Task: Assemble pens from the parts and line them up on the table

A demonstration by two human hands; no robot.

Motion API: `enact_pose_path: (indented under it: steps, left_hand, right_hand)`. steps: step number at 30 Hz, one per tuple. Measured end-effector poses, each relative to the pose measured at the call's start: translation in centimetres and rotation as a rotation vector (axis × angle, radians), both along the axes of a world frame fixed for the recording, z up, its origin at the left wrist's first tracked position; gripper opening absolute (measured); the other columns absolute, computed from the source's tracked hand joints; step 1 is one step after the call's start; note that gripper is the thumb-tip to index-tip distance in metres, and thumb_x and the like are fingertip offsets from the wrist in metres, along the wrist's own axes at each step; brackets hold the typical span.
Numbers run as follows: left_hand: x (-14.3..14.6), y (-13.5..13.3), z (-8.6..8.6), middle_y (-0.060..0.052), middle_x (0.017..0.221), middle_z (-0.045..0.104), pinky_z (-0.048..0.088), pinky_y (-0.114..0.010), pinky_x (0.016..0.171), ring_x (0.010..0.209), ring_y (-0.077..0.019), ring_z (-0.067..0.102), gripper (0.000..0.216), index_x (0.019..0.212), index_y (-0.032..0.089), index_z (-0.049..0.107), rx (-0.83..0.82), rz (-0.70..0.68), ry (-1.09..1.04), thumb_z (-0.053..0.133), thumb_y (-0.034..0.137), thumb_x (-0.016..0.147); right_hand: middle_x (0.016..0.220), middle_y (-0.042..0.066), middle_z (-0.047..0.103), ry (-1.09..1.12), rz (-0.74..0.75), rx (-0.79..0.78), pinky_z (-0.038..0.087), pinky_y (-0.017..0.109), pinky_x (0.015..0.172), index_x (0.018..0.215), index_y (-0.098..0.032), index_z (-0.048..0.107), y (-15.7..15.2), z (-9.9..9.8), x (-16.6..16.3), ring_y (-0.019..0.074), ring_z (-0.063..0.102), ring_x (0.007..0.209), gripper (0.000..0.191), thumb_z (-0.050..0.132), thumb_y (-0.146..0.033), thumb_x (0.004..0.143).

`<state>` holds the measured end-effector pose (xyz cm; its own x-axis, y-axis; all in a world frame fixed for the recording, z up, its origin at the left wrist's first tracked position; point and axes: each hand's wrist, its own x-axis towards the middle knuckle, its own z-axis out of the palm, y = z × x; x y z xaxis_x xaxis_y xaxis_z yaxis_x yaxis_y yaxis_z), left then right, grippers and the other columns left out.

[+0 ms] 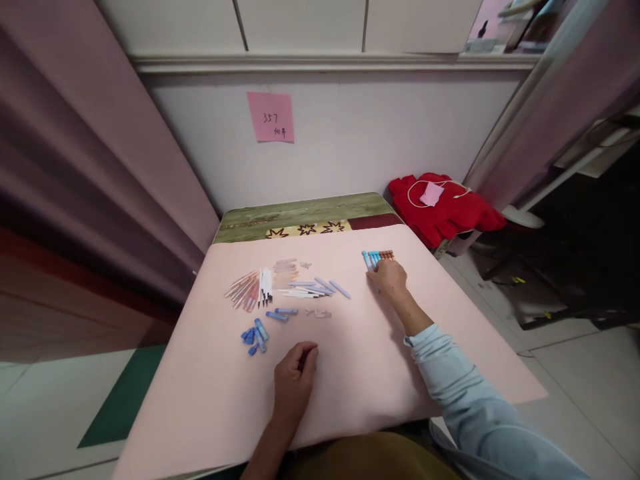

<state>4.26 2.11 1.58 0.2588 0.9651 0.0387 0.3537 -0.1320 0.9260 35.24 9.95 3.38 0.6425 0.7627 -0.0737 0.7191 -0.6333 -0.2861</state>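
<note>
At the right of the pink-covered table (360,373), my right hand (391,277) has its fingers closed at the lower end of a slim pen (367,259) with a light blue top. That pen lies at the left end of a row of similar pens with blue and brown tops (383,255); my hand covers their lower parts. My left hand (296,380) rests near the front, fingers curled in, nothing visible in it. Beyond it are blue barrels (261,330), small blue caps (248,336), pale lilac barrels (340,289) and clear small pieces (320,313).
Thin white refills with dark tips (265,287), clear pinkish tubes (244,290) and tiny metallic pieces (305,265) lie at the table's middle left. Red cloth (440,210) with a white cable sits beyond the right corner. A pink note (271,117) hangs on the wall.
</note>
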Motion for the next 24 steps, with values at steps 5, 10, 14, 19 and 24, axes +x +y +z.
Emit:
enact_pose_path:
  steps: [5,10,14,19,24]
  left_hand:
    - [-0.1,0.0,-0.7,-0.003,0.079,0.071,0.052,-0.027,0.063,0.072,-0.0198,0.066,0.018,0.088,0.022,0.070,0.004,-0.010,0.001,0.062,0.037,0.086]
    - [-0.3,0.1,-1.3,-0.003,0.079,0.070,0.052,-0.027,0.065,0.071,-0.0181,0.065,0.022,0.090,0.020,0.069,0.031,-0.027,0.018,0.058,0.038,0.088]
    - [-0.2,0.2,-1.3,-0.003,0.077,0.070,0.052,-0.027,0.068,0.073,-0.0179,0.066,0.021,0.090,0.020,0.069,0.048,-0.033,0.028,0.058,0.038,0.089]
    - [-0.2,0.2,-1.2,-0.003,0.079,0.070,0.052,-0.028,0.069,0.073,-0.0177,0.066,0.019,0.090,0.020,0.069,0.054,-0.032,0.031,0.058,0.036,0.089]
    - [-0.1,-0.1,-1.3,-0.002,0.080,0.070,0.052,-0.027,0.070,0.074,-0.0170,0.066,0.017,0.090,0.020,0.068,0.046,-0.029,0.036,0.057,0.034,0.089]
  right_hand:
    - [0.096,0.016,0.073,-0.044,0.012,0.006,0.047,0.032,0.076,0.095,-0.015,0.075,0.2,-0.2,-0.3,0.0273,0.067,0.094,0.036,0.059,-0.045,0.084]
    - [0.101,0.019,0.072,-0.084,-0.001,-0.012,0.048,0.035,0.082,0.104,-0.011,0.072,0.5,-0.6,-0.7,0.0291,0.067,0.098,0.034,0.054,-0.034,0.087]
    - [0.101,0.022,0.072,-0.086,-0.023,-0.034,0.049,0.035,0.081,0.104,-0.008,0.073,0.5,-0.8,-0.7,0.0299,0.068,0.098,0.033,0.054,-0.029,0.087]
    - [0.100,0.021,0.072,-0.083,-0.036,-0.046,0.049,0.034,0.079,0.102,-0.009,0.074,0.4,-0.8,-0.5,0.0296,0.068,0.097,0.031,0.056,-0.027,0.084]
    - [0.099,0.021,0.071,-0.086,-0.040,-0.045,0.047,0.034,0.077,0.102,-0.010,0.073,-0.2,-0.7,-0.2,0.0292,0.068,0.095,0.032,0.056,-0.032,0.085]
